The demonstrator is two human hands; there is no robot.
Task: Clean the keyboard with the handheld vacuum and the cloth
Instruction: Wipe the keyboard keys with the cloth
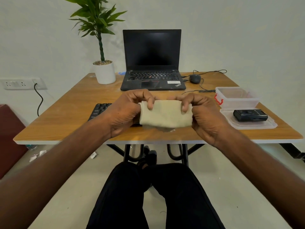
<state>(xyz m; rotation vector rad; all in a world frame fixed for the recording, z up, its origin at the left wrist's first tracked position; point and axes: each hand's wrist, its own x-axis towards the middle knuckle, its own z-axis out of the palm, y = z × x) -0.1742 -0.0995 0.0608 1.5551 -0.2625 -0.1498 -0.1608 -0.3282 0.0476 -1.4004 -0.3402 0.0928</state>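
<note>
Both hands pinch a folded beige cloth (pixel 165 114) above the near bench (pixel 66 119) edge: left hand (pixel 127 111) on its left end, right hand (pixel 203 114) on its right. Black keyboard (pixel 99 110) lies beneath, mostly hidden. Handheld vacuum (pixel 250 115) rests on a lid (pixel 264 125), right.

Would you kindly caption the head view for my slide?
Both hands, left and right, hold a folded beige cloth above a black keyboard.
</note>
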